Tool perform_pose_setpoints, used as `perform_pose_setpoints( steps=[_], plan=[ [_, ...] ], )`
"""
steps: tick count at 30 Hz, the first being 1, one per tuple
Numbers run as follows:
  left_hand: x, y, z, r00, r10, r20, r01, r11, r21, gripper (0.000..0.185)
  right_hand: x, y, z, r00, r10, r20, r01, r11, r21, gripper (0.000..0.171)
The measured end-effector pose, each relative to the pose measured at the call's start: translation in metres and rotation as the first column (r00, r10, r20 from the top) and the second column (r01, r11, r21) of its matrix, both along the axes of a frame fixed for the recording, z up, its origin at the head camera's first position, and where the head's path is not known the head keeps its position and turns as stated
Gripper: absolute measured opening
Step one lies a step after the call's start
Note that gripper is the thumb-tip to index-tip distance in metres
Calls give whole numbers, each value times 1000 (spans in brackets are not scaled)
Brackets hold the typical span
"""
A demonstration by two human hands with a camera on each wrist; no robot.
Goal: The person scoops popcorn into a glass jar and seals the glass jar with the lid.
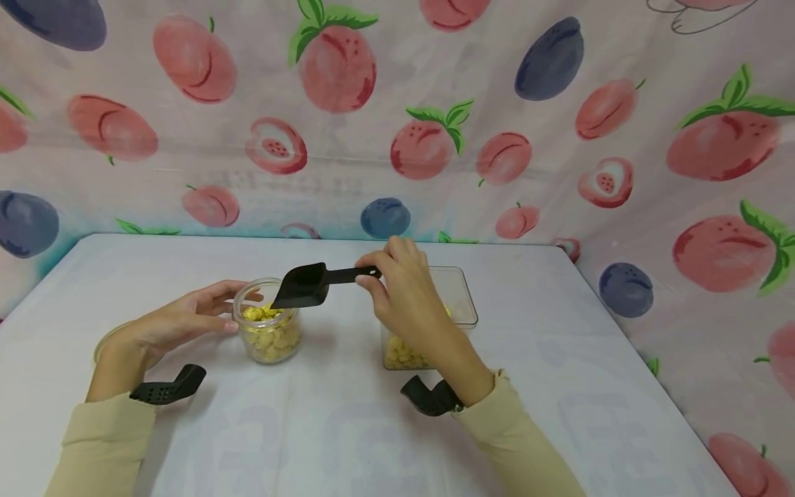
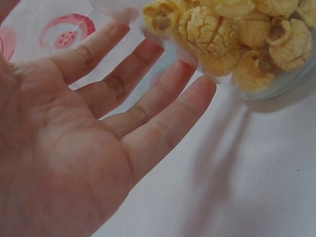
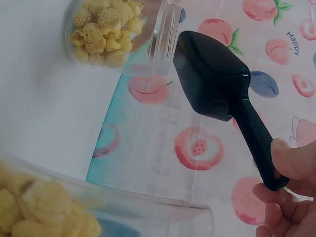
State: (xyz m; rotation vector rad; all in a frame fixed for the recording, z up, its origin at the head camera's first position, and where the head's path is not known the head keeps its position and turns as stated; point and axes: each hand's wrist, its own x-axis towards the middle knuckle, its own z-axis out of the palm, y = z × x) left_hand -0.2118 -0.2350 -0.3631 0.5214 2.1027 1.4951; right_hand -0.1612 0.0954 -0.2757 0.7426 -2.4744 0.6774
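Note:
A clear glass jar [image 1: 271, 345] of yellow popcorn [image 2: 212, 32] stands left of the table's middle. My left hand [image 1: 186, 317] is at its left side, fingers nearly straight and fingertips touching the glass. My right hand [image 1: 406, 297] pinches the handle end of a black scoop [image 1: 304, 286] between thumb and fingers. The scoop's tip hangs over the jar's mouth, tilted down to the left; the right wrist view shows its underside. Below my right hand is a clear rectangular box [image 1: 462, 304] with more popcorn [image 3: 44, 212], partly hidden by that hand and forearm.
Behind my left wrist lies a round lid [image 1: 101, 343], mostly hidden. A white cloth covers the table [image 1: 348, 428]. At the back and right hangs a fruit-print curtain [image 1: 348, 145]. Black straps [image 1: 168, 388] sit at both wrists.

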Motion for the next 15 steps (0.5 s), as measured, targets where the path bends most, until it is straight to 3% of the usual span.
perform_pose_setpoints(
  steps=[7,15],
  plan=[
    [0,0,1,999,26,27,-26,1000,-17,61,5,7,-5,998,8,61,2,987,-158,19],
    [0,-2,1,999,24,24,-24,999,-25,62,10,20,-6,992,-13,123,44,967,-251,21]
  ],
)
